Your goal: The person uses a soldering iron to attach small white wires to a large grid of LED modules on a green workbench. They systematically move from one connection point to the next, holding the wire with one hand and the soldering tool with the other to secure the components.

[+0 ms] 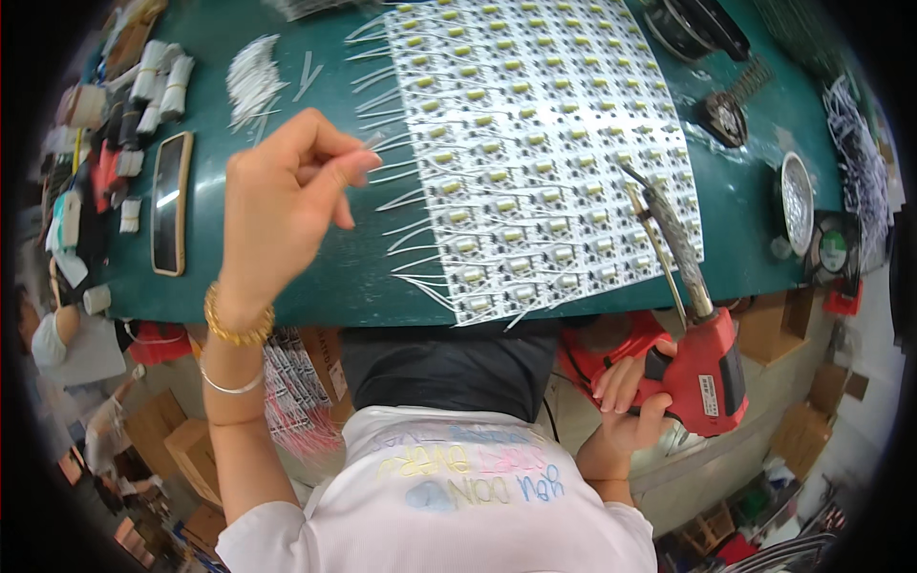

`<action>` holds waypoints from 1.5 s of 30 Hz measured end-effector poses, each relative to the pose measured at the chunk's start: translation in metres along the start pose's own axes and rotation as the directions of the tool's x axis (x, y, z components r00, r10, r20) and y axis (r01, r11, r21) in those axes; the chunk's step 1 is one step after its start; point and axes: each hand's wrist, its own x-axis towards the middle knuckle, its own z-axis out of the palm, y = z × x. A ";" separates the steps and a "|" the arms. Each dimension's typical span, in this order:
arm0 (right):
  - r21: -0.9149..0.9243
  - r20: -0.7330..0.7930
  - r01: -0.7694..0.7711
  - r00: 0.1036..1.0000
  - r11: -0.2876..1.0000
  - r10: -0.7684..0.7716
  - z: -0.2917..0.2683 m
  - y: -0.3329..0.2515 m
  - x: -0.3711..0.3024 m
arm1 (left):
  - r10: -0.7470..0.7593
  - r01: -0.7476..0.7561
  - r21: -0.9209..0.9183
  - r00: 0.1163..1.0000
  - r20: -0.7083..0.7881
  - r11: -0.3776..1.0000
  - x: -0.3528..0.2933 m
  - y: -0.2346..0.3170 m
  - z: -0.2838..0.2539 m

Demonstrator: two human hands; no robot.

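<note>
My left hand (pixel 287 196) is raised over the table, thumb and forefinger pinched on what looks like a short white wire (pixel 374 143). Its fingertips are beside the left edge of a large panel of white circuit boards (pixel 535 124), each with a yellowish component. Loose pairs of white wire (pixel 406 203) stick out along that edge. At the right, my right hand (pixel 632 401) is wrapped round the handle of a red soldering gun (pixel 709 372). The gun's metal tip and a thin feed tube beside it point up over the panel's lower right part.
A pile of short white wires (pixel 254 81) lies on the green table (pixel 334 272), near a phone (pixel 173 205). Bundled wires (pixel 162 86) are at the far left. On the right stand a coiled iron holder (pixel 728 116) and a metal dish (pixel 796 202). Cardboard boxes (pixel 774 325) stand below.
</note>
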 end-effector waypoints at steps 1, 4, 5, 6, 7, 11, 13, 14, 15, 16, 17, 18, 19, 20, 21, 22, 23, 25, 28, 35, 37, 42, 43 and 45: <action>-0.017 0.013 -0.025 1.000 1.000 0.026 -0.001 -0.002 0.002 | -0.034 0.034 -0.116 0.999 0.003 0.993 -0.004 0.002 0.012; -0.064 0.043 -0.031 0.998 0.997 0.034 -0.005 -0.005 0.002 | -0.055 0.087 -0.393 0.994 0.091 0.915 -0.018 0.013 0.046; -0.058 0.017 -0.050 0.999 0.997 0.051 -0.006 -0.006 -0.001 | -0.090 0.141 -0.392 0.985 0.146 0.909 -0.022 0.020 0.051; -0.062 0.001 -0.050 0.999 0.997 0.051 -0.006 -0.007 -0.004 | -0.046 0.092 -0.380 0.991 0.128 0.920 -0.025 0.025 0.060; -0.065 -0.013 -0.052 0.999 0.997 0.052 -0.005 -0.009 -0.006 | 0.006 0.026 -0.301 0.994 0.105 0.953 -0.026 0.025 0.068; -0.136 -0.074 -0.087 0.994 0.987 0.078 -0.001 -0.016 -0.012 | 0.006 0.009 -0.112 0.991 0.131 0.994 -0.028 0.032 0.090; -0.195 -0.069 -0.095 0.994 0.976 0.083 -0.011 -0.016 -0.020 | 0.036 -0.029 -0.097 0.997 0.070 0.995 -0.026 0.031 0.099; -0.202 -0.063 -0.105 0.994 0.974 0.094 -0.012 -0.016 -0.020 | 0.051 -0.048 -0.088 0.998 0.038 0.995 -0.025 0.030 0.103; -0.205 -0.059 -0.114 0.993 0.972 0.104 -0.014 -0.016 -0.020 | 0.068 -0.066 -0.044 0.997 0.034 0.997 -0.023 0.032 0.104; -0.185 -0.052 -0.128 0.991 0.974 0.120 -0.011 -0.018 -0.016 | 0.085 -0.085 0.000 0.996 0.031 0.996 -0.021 0.036 0.105; -0.166 -0.045 -0.143 0.990 0.976 0.137 -0.010 -0.019 -0.014 | 0.102 -0.103 0.043 0.994 0.029 0.994 -0.019 0.037 0.106; -0.191 -0.049 -0.130 0.991 0.973 0.123 -0.014 -0.018 -0.016 | 0.141 -0.142 0.046 0.990 0.021 0.989 -0.017 0.036 0.107; -0.216 -0.052 -0.118 0.993 0.969 0.110 -0.020 -0.014 -0.020 | 0.180 -0.180 0.048 0.984 0.013 0.983 -0.014 0.033 0.109; -0.242 -0.056 -0.107 0.994 0.964 0.096 -0.023 -0.013 -0.022 | 0.218 -0.218 0.050 0.976 0.005 0.975 -0.012 0.031 0.110; -0.194 -0.046 -0.113 0.993 0.975 0.106 -0.024 -0.013 -0.022 | 0.229 -0.229 0.090 0.973 0.010 0.969 -0.013 0.029 0.113; -0.145 -0.035 -0.119 0.993 0.982 0.115 -0.022 -0.013 -0.020 | 0.240 -0.240 0.129 0.971 0.016 0.962 -0.013 0.028 0.115; -0.130 0.027 -0.087 0.995 0.988 0.092 -0.024 -0.012 -0.016 | 0.250 -0.250 0.169 0.968 0.023 0.953 -0.014 0.027 0.118; -0.099 0.215 0.007 0.977 0.995 0.014 -0.031 -0.007 -0.002 | 0.281 -0.268 0.244 0.959 -0.022 0.932 -0.016 0.027 0.122; -0.062 0.368 0.074 0.929 0.995 -0.046 -0.037 -0.003 0.004 | 0.337 -0.298 0.331 0.939 -0.068 0.896 -0.017 0.024 0.127; -0.099 0.146 -0.180 0.970 0.979 0.194 -0.067 0.011 -0.043 | 0.395 -0.345 0.379 0.917 -0.061 0.859 -0.018 0.021 0.131; -0.091 -0.071 -0.331 0.943 0.939 0.325 -0.071 0.010 -0.068 | 0.399 -0.353 0.366 0.915 -0.056 0.861 -0.018 0.021 0.130; 0.083 -0.245 -0.481 0.839 0.873 0.486 -0.063 0.004 -0.064 | 0.417 -0.369 0.367 0.907 -0.060 0.854 -0.017 0.019 0.131; 0.276 -0.298 -0.548 0.732 0.789 0.613 -0.063 0.002 -0.068 | 0.418 -0.369 0.364 0.906 -0.062 0.855 -0.017 0.019 0.131; 0.377 -0.264 -0.569 0.690 0.731 0.673 -0.066 0.002 -0.074 | 0.418 -0.369 0.364 0.906 -0.064 0.855 -0.017 0.019 0.131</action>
